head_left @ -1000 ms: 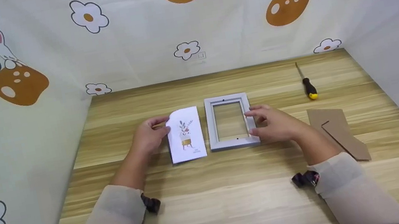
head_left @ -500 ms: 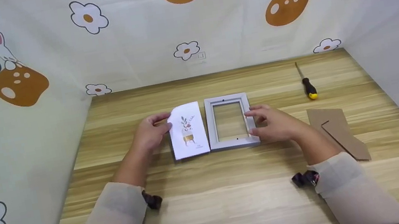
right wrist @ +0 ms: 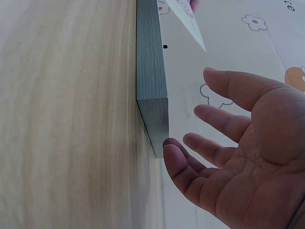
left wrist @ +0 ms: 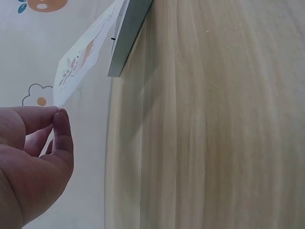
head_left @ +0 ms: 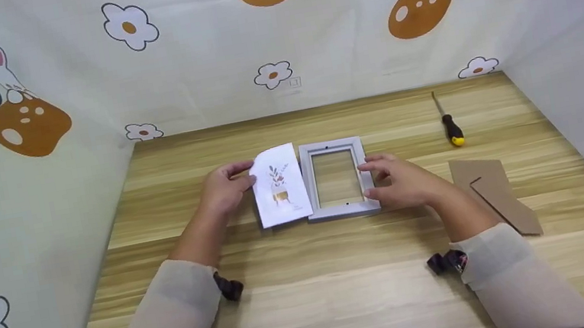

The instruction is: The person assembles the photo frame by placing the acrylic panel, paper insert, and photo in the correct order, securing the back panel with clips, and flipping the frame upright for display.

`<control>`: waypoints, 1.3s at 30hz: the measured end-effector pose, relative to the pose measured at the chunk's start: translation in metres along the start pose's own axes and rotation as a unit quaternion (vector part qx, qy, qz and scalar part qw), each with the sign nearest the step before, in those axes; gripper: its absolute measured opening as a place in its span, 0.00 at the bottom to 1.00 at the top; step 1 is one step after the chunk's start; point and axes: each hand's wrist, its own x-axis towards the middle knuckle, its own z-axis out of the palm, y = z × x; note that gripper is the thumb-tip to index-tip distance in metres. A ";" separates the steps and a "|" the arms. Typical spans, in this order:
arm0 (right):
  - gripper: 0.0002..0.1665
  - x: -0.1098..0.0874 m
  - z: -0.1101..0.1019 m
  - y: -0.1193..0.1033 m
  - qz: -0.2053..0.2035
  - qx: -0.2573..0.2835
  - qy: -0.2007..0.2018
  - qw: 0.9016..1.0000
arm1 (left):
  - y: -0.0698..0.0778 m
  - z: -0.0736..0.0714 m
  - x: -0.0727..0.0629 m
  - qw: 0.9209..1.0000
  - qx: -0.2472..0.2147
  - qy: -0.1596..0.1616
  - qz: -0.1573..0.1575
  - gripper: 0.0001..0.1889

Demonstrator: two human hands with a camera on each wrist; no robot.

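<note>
My left hand pinches the left edge of a white picture sheet printed with a potted plant. In the left wrist view the sheet is raised above the table, its corner between thumb and finger. A grey picture frame lies flat just right of the sheet, with small dark pins at two of its edges. My right hand hovers at the frame's right side, fingers relaxed and apart. Seen from the right wrist, the fingers are beside the frame's corner, and whether they touch it I cannot tell.
A screwdriver with a black and yellow handle lies at the back right. Near the right forearm is a brown backing board with a thin, bent dark line on it. Patterned cloth walls in the wooden table at the back and sides.
The left hand has moved the sheet right and slightly away, tilting it, so its right edge now comes up to the frame. The right hand and the frame stay where they were.
</note>
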 end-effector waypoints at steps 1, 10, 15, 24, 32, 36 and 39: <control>0.39 0.000 0.000 0.000 0.001 0.000 -0.001 1.000 | 0.000 0.001 0.001 1.000 -0.001 0.000 0.000 0.20; 0.39 -0.001 0.000 -0.002 0.018 -0.004 -0.004 1.000 | 0.004 0.010 0.015 1.000 -0.010 -0.008 -0.014 0.20; 0.39 -0.001 0.000 -0.001 0.016 -0.001 -0.004 1.000 | 0.006 0.015 0.021 1.000 0.002 -0.007 -0.023 0.20; 0.39 0.001 -0.001 -0.001 -0.010 -0.008 -0.003 1.000 | 0.004 0.019 0.026 0.999 -0.036 -0.012 -0.005 0.22; 0.39 0.000 -0.001 -0.001 -0.005 -0.006 -0.003 1.000 | 0.006 0.020 0.028 0.999 -0.039 -0.016 -0.009 0.22; 0.39 -0.001 -0.001 -0.001 0.002 -0.008 -0.004 1.000 | 0.006 0.021 0.030 0.999 -0.033 -0.016 -0.012 0.23; 0.39 -0.001 -0.001 -0.001 0.006 -0.008 -0.004 1.000 | 0.007 0.022 0.030 0.999 -0.028 -0.015 -0.015 0.23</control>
